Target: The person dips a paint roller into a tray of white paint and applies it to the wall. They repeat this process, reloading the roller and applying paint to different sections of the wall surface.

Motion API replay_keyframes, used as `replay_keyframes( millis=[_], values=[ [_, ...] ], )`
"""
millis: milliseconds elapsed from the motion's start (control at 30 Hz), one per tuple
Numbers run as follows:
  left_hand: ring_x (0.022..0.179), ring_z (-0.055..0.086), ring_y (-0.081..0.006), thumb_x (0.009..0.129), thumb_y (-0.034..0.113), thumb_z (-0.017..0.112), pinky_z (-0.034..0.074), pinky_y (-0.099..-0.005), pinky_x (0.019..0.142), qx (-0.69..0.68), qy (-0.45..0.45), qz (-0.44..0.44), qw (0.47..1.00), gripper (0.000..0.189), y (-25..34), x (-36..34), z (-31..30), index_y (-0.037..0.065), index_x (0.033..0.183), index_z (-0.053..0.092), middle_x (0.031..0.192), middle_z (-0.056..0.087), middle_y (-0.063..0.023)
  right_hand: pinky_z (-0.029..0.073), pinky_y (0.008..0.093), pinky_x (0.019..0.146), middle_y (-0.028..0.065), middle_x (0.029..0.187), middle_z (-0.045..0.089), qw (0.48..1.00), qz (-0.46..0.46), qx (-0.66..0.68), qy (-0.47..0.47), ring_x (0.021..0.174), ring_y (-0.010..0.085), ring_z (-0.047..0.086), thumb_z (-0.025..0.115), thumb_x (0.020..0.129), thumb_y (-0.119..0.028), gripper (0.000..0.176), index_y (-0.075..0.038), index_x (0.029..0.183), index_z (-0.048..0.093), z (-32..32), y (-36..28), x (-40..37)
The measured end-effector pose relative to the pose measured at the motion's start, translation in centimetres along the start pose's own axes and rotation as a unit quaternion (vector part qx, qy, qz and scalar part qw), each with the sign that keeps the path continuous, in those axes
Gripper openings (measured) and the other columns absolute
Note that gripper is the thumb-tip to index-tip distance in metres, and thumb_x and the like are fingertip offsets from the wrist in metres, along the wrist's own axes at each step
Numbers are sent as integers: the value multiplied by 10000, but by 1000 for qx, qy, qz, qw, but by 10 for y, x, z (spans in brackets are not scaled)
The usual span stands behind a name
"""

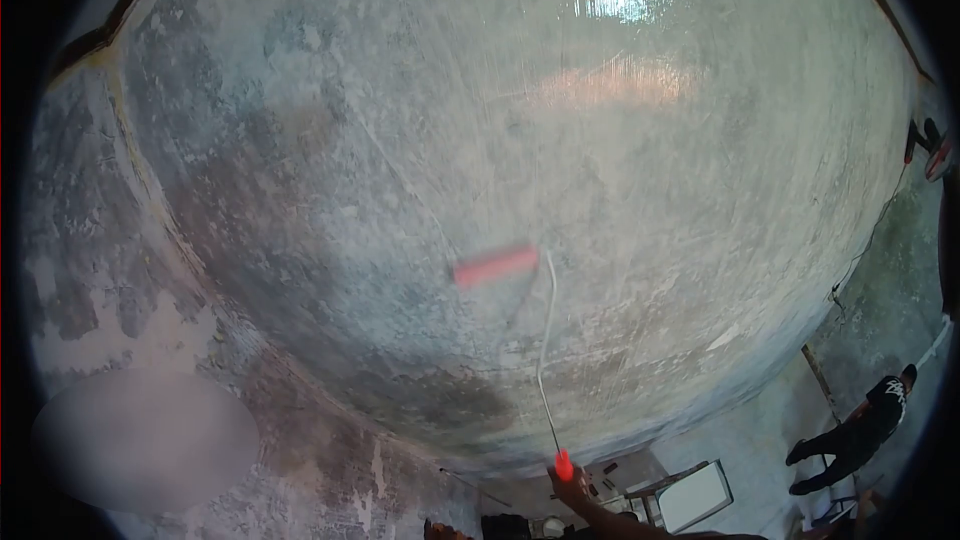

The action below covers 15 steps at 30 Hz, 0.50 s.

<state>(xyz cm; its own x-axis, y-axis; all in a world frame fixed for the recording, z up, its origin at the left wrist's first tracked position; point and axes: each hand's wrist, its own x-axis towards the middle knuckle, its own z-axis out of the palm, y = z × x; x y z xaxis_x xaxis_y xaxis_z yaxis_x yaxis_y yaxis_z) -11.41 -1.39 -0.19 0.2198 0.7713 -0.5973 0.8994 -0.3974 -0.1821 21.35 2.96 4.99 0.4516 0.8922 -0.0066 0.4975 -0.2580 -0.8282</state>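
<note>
the paint roller [497,266] rests its soft pink sleeve against the mottled grey plaster surface [650,170]. its thin wire frame runs down to a red handle [564,463]. it looks light and a little springy at that reach, and best held low on the handle. the right hand [578,488] has its grip closed round the handle's end. what may be the left hand [437,530] is a sliver at the bottom edge, so i cannot tell its grip. another person [862,428] in black stands well off to the right.
</note>
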Motion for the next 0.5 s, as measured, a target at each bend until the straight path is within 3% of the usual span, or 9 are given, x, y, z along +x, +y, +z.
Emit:
replay_keyframes(
  millis=[33,67,133,200,267,300,333,367,500],
  values=[
    [1204,388,-301,796,633,319,100,-579,1044,-1,-3,0,1000,603,-5,14,17,201,1100,610,1287,465,-77,427,485,609,210,671,570,997,-70,45,4,696,430,552,604,788,-425,402,-27,768,554,-7,-42,29],
    [1193,399,-299,785,645,323,108,-578,1043,-212,75,0,975,613,-11,28,38,202,1097,610,1263,484,-75,411,480,568,198,610,550,991,-114,62,42,652,427,544,611,796,-385,375,-23,723,551,-18,-92,52],
    [1172,423,-295,763,668,329,123,-574,1043,-590,217,-4,778,633,-15,51,77,204,1089,610,1215,523,-71,429,445,573,200,713,586,984,-136,111,11,725,403,571,603,799,-395,353,-44,791,576,-53,-185,91],
    [1133,456,-302,758,666,333,127,-580,1037,-557,205,-31,804,626,-7,62,107,201,1060,626,1160,562,-76,437,430,592,204,733,591,976,-172,134,12,734,401,575,600,803,-403,377,-28,821,569,-104,-272,111],
    [1101,480,-298,759,663,334,129,-588,1029,-698,207,-16,685,619,1,55,113,195,1020,644,1117,587,-84,441,432,602,201,762,597,961,-215,174,10,744,396,577,596,811,-387,359,-30,842,569,-138,-323,123],
    [1101,480,-298,759,663,334,129,-588,1029,-699,205,-17,685,619,5,50,113,195,1020,644,1117,587,-84,441,432,602,201,762,597,962,-212,174,9,744,396,577,596,811,-387,359,-30,842,569,-138,-330,126],
    [1095,483,-305,767,656,331,132,-588,1025,-386,165,-32,907,611,7,45,110,192,1008,649,1102,594,-84,441,429,601,199,778,599,960,-207,188,3,751,395,577,596,813,-380,350,-33,845,570,-136,-334,129],
    [1088,486,-311,775,648,329,136,-587,1021,-15,103,-40,994,604,8,41,107,188,995,654,1087,602,-83,441,425,600,197,793,601,958,-203,203,-1,758,393,577,597,814,-373,340,-35,847,572,-133,-335,132],
    [1115,459,-355,809,636,292,129,-585,1017,-63,9,-36,997,647,27,-5,67,146,1068,627,1160,573,-81,436,455,581,190,735,597,974,-175,143,15,725,404,577,592,813,-344,285,-62,849,592,-44,-219,123]
  ],
)
